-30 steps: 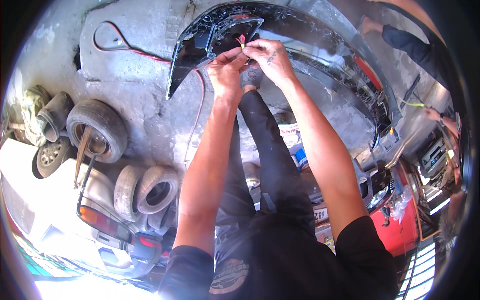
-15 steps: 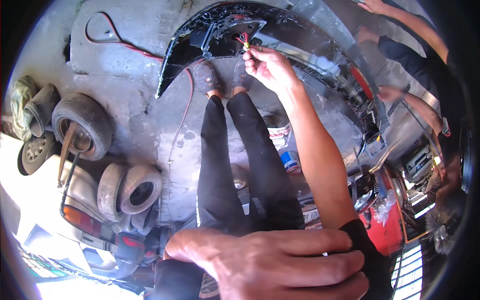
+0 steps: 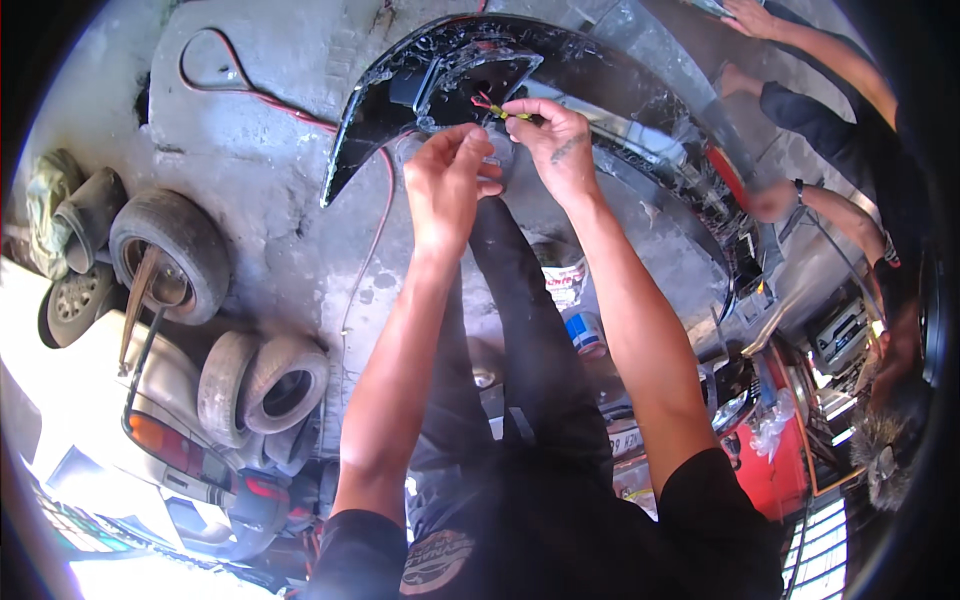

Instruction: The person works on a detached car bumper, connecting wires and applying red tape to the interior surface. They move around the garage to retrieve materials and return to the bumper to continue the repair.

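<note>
Red-ended wires with yellow wrapping [image 3: 494,107] come up at a black panel set in a curved black car bumper [image 3: 375,120] on the floor. My right hand [image 3: 555,145] pinches the yellow part between thumb and fingertips. Close beside it, on the left, my left hand [image 3: 443,185] is closed with its fingers curled and thumb against them. What it holds, if anything, is too small to make out. Both hands are above my feet, in front of the bumper's near edge.
A red hose [image 3: 240,80] loops on the floor at the far left. Several tyres [image 3: 170,255] lie by a light-coloured car [image 3: 165,385]. A blue and white can [image 3: 583,332] stands right of my legs. Another person's hand [image 3: 772,200] is near the bumper's right end.
My left hand has moved from close in front of the camera out to beside my right hand. The right hand still pinches the wires, which now lean more to the left.
</note>
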Action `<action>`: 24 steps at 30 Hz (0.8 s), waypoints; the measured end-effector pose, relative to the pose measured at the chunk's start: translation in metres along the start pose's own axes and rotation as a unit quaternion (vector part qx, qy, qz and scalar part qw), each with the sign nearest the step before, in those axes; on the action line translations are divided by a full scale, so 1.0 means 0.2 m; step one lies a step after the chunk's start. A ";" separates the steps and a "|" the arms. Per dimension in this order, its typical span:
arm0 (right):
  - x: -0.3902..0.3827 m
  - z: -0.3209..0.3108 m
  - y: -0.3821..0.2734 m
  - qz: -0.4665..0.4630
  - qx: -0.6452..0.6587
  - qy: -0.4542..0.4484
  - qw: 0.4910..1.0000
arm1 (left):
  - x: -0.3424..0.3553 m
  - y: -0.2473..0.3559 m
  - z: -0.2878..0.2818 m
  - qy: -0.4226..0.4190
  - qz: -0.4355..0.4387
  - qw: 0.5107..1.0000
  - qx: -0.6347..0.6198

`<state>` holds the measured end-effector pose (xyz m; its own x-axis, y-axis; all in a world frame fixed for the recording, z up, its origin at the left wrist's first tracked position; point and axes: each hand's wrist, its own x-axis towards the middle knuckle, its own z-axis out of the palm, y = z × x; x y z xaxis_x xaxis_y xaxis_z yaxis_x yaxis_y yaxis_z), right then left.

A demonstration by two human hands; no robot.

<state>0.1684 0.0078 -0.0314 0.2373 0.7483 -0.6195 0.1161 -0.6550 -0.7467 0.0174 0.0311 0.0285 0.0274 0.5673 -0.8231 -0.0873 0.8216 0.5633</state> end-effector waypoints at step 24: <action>0.07 -0.10 0.00 -0.035 -0.037 -0.077 0.996 | 0.26 -0.16 0.05 -0.035 -0.065 0.987 -0.142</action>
<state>0.1917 0.0157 -0.0345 0.0757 0.7962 -0.6002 0.1990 -0.6019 -0.7734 0.0325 0.0344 -0.0321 0.1238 0.4684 -0.8748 -0.3538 0.8445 0.4021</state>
